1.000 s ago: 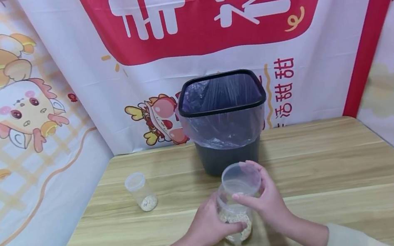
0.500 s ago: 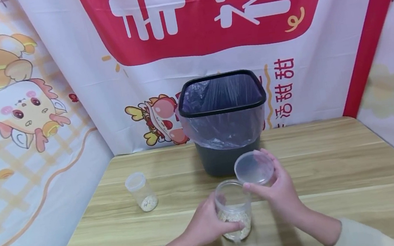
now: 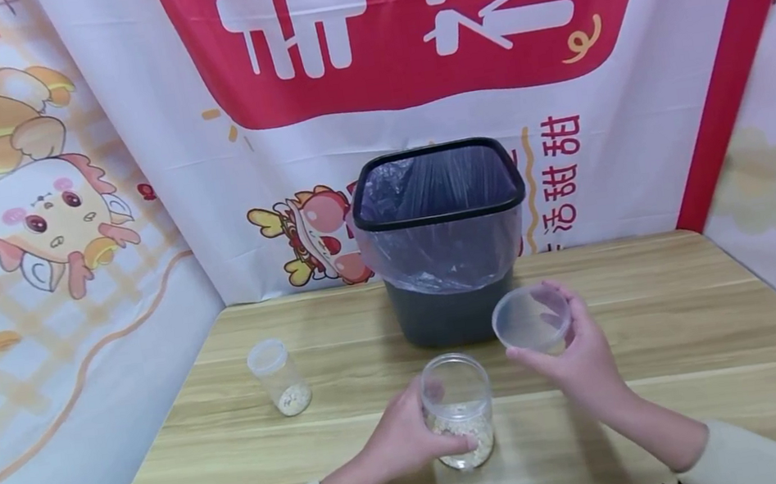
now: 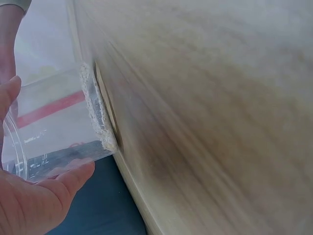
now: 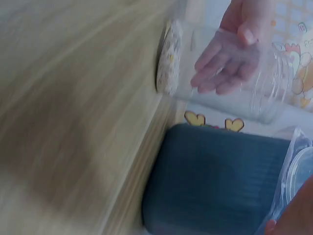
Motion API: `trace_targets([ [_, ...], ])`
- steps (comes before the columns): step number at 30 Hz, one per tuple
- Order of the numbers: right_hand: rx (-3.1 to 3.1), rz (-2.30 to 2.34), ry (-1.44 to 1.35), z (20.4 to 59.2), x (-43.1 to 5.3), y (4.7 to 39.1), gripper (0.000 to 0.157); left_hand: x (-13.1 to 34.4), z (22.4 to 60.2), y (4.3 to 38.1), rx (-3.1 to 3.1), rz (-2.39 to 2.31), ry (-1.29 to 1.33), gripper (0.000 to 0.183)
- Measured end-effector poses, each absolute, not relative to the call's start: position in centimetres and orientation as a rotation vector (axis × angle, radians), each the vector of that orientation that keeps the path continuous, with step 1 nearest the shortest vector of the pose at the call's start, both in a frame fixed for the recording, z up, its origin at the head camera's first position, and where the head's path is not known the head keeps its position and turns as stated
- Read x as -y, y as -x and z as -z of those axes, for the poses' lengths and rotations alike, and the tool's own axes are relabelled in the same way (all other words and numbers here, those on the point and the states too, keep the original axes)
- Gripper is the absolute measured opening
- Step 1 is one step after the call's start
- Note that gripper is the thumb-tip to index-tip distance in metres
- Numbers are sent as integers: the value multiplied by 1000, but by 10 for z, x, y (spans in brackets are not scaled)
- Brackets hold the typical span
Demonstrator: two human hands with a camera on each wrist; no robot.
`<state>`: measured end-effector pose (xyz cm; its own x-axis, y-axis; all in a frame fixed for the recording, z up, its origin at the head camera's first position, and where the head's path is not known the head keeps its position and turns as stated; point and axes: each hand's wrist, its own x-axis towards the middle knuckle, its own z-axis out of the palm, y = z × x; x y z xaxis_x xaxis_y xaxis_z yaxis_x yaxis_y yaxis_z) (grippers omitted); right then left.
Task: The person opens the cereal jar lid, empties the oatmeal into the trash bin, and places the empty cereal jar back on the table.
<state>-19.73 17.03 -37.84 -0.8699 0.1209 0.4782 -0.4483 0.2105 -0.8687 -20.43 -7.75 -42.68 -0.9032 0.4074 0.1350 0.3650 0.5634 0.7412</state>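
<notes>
Right hand pinches cup by its side, clear of jar; a second ago cup overlapped jar in the head view. Left hand grips jar, flakes at its bottom. Jar now uncovered, so cup-over-jar step looks done. Bin beyond both hands; small jar beyond left hand, to its left.
</notes>
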Motion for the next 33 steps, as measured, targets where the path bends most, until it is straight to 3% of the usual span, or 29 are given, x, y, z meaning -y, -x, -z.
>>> trace_targets([
  [33,2707,-1002,-426,384,-236,224,88,78,426,201,-2711,-1298,-652,91],
])
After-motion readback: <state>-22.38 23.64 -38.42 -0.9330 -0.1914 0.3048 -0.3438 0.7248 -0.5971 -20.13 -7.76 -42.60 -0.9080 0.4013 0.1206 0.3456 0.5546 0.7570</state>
